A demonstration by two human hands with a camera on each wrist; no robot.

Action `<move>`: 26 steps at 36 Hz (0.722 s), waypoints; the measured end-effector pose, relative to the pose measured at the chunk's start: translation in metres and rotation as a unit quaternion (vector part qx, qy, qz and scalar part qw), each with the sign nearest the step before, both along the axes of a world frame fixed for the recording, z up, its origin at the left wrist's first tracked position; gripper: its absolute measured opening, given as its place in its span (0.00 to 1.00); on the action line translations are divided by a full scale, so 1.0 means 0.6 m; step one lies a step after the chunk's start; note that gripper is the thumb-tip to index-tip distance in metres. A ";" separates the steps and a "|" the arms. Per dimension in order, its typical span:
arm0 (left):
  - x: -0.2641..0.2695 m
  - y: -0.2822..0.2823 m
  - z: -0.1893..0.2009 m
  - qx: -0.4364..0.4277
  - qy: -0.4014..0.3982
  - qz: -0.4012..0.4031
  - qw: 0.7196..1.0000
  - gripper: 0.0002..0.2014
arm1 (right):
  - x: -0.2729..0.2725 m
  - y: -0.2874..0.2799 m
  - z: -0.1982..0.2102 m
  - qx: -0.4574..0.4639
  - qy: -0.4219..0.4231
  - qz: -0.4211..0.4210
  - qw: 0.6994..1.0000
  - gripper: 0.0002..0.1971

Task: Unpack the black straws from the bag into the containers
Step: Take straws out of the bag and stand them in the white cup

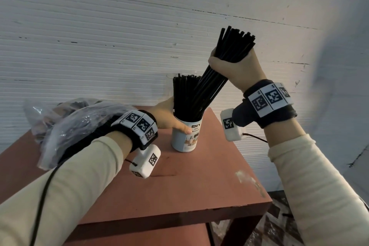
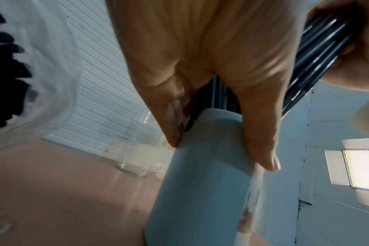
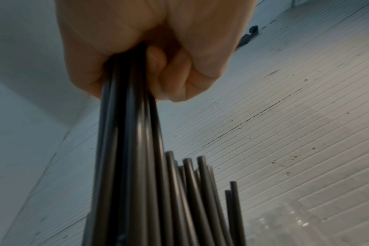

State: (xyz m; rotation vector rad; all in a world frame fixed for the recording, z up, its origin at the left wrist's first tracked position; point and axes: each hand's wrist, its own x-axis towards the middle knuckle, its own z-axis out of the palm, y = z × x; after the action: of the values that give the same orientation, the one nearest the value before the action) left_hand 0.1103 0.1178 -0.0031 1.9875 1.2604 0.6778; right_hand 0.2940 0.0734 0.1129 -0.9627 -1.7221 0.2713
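Note:
A pale blue-white cylindrical container point(image 1: 184, 138) stands on the red-brown table point(image 1: 179, 185), packed with upright black straws point(image 1: 183, 94). My left hand point(image 1: 167, 115) grips the container near its rim, thumb across the front; the left wrist view shows the container point(image 2: 200, 174) under the fingers point(image 2: 261, 133). My right hand point(image 1: 235, 68) grips a bundle of black straws point(image 1: 233, 46) tilted, its lower ends reaching into the container's mouth. In the right wrist view the bundle point(image 3: 126, 158) hangs from my fist point(image 3: 150, 55). A crumpled clear plastic bag point(image 1: 69, 124) lies at the table's back left.
A clear glass jar point(image 2: 135, 153) stands behind the container near the ribbed white wall point(image 1: 119, 36); only its rim point(image 1: 171, 75) shows in the head view. The table's right edge point(image 1: 265, 191) drops to a patterned floor.

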 end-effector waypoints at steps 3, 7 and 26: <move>-0.001 -0.003 0.000 0.000 -0.003 0.000 1.000 0.47 | 0.007 -0.001 -0.008 -0.004 0.009 -0.003 1.000 0.09; -0.003 -0.006 -0.001 0.007 -0.003 0.003 1.000 0.47 | -0.010 -0.003 -0.021 -0.016 -0.017 0.006 1.000 0.11; 0.009 -0.026 0.016 0.016 -0.004 0.012 1.000 0.38 | -0.051 0.006 -0.012 -0.028 -0.012 0.016 0.999 0.17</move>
State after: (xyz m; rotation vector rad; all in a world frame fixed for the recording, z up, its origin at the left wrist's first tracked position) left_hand 0.1156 0.1021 0.0064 1.9960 1.2783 0.7206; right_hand 0.2637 0.0773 0.1054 -0.9834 -1.7600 0.3307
